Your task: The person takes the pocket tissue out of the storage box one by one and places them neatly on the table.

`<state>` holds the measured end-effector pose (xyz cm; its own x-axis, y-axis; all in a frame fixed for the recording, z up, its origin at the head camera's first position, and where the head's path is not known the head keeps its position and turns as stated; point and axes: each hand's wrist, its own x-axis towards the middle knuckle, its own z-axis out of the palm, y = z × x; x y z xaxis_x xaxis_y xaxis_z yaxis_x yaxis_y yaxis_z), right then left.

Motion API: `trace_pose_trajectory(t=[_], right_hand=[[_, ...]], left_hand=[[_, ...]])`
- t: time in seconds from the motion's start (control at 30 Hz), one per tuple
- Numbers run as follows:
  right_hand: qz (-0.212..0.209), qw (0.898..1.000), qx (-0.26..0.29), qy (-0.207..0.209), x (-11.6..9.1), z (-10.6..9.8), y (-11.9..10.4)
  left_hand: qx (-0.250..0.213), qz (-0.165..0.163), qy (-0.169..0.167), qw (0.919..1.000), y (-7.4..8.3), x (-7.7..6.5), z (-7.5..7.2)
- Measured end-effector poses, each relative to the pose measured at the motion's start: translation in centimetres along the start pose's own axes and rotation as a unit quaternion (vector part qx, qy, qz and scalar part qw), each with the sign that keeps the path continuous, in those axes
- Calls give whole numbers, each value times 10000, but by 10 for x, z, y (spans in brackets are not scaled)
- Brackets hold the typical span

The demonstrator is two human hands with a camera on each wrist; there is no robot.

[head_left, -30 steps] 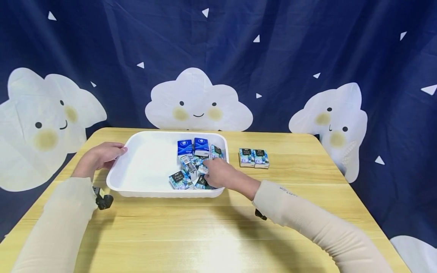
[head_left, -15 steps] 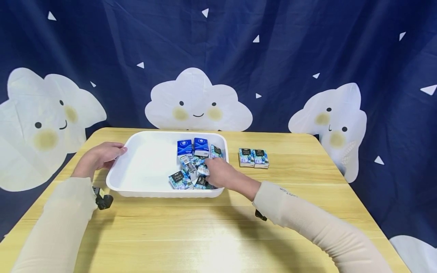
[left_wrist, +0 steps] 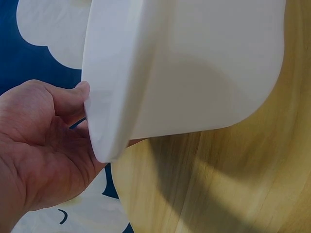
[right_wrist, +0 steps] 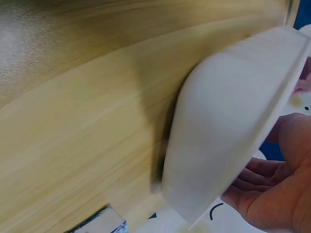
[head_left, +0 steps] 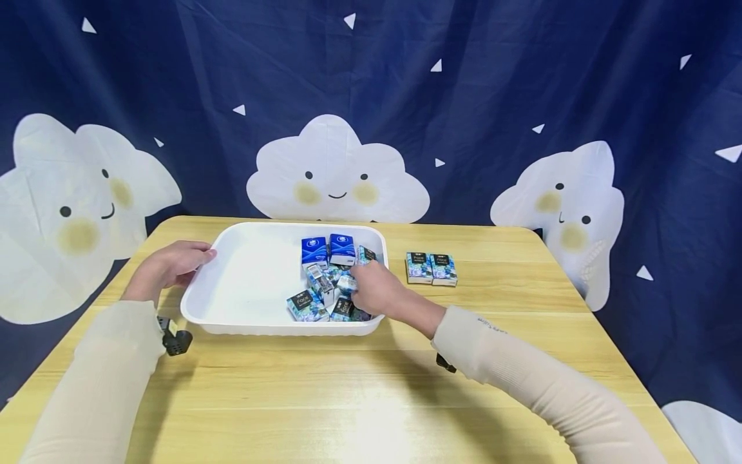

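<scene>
A white plastic tray (head_left: 255, 283) lies on the table, its right half holding a loose heap of small tissue packs. My left hand (head_left: 178, 263) grips the tray's left end; in the left wrist view, the thumb (left_wrist: 80, 94) lies at the rim and the other fingers go behind it. Over the right end, my right hand (head_left: 377, 290) reaches into the heap and pinches a floral tissue pack (head_left: 346, 282) between thumb and fingers. Two blue packs (head_left: 342, 250) sit at the back of the heap. Several floral packs (head_left: 307, 306) lie in front and around.
Two floral tissue packs (head_left: 431, 269) stand side by side on the wooden table (head_left: 278, 399), right of the tray. Behind the table hangs a dark blue curtain (head_left: 371, 84) with cloud faces.
My right hand has shifted slightly to the right, with the pinched pack turning a little. A dark pack beneath the hand shows more. My left hand and the tray stay put.
</scene>
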<state>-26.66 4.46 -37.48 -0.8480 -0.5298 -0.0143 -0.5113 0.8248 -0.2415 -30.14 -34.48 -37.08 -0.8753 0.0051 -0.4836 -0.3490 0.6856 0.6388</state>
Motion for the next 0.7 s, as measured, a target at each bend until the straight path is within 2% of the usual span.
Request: trace_pose_trajectory(t=[0.13,0.43,0.7], right_hand=[[21,9997,151,189,1,-8,1],[195,9951,758,599,0,-41,8],[453,9914,778,949,-7,-68,25]], left_hand=[[-5,-44,-31,10000,1,0,-1],[-17,-46,-38,10000,-1,1,-1],[24,-13,-29,10000,0,1,-2]])
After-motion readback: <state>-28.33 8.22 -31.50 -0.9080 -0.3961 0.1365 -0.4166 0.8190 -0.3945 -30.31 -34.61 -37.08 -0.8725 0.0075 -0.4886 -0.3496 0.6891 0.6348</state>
